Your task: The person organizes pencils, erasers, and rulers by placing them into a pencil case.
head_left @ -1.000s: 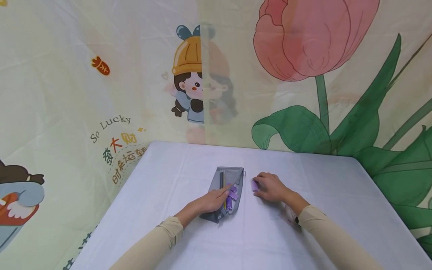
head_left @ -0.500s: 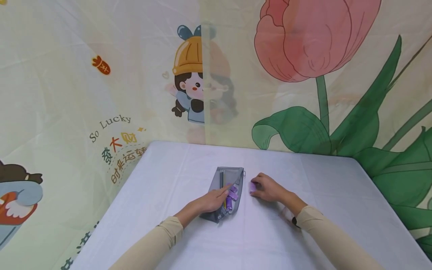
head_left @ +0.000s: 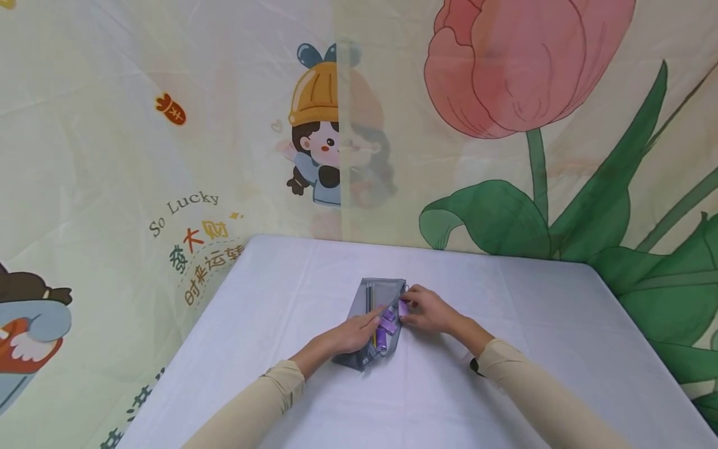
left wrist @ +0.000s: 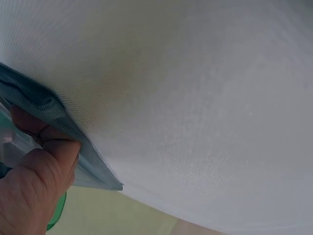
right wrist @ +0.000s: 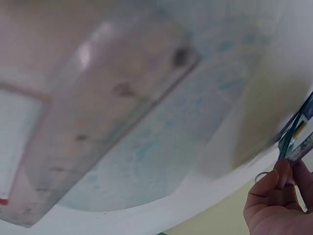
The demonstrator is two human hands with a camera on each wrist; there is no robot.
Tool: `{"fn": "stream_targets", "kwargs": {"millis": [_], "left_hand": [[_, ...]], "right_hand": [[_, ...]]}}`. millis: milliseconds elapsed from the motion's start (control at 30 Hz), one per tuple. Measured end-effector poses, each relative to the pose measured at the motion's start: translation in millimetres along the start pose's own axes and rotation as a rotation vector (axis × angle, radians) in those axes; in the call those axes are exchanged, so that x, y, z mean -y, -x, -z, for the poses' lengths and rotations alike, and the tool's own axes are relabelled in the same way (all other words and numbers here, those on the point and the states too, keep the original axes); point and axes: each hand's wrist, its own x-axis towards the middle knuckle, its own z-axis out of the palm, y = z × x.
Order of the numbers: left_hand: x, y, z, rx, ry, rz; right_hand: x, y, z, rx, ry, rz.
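Note:
A grey see-through zip pencil case (head_left: 388,288) lies at the middle of the white table. Inside it show pencils (head_left: 369,299) and several small purple pieces (head_left: 387,325). My left hand (head_left: 354,332) holds the near left part of the case; in the left wrist view its thumb and fingers (left wrist: 62,149) grip the mesh edge (left wrist: 95,169). Between thumb and fingers, my right hand (head_left: 430,310) pinches a small purple block (head_left: 403,307) right at the case's right edge, by the zip. The right wrist view shows these fingertips at the case's opening.
Beneath my right wrist lie a clear protractor (right wrist: 205,122) with blue markings and a clear straight-edged piece (right wrist: 112,98), nearly invisible in the head view. The white tabletop (head_left: 291,274) ends at a printed cloth backdrop (head_left: 387,187).
My right hand has moved left with the purple block, from the table beside the pencil case to its right edge. The left hand and the case have stayed put.

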Motion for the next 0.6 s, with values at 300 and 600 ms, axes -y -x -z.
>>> {"fn": "stream_targets", "kwargs": {"millis": [300, 600], "left_hand": [[2.4, -0.9, 0.0, 0.0, 0.003, -0.017], [-0.4, -0.1, 1.7, 0.008, 0.027, -0.005]], "right_hand": [[10.8, -15.9, -13.0, -0.059, 0.053, -0.045], [18.3, -21.4, -22.5, -0.16, 0.119, -0.144]]}}
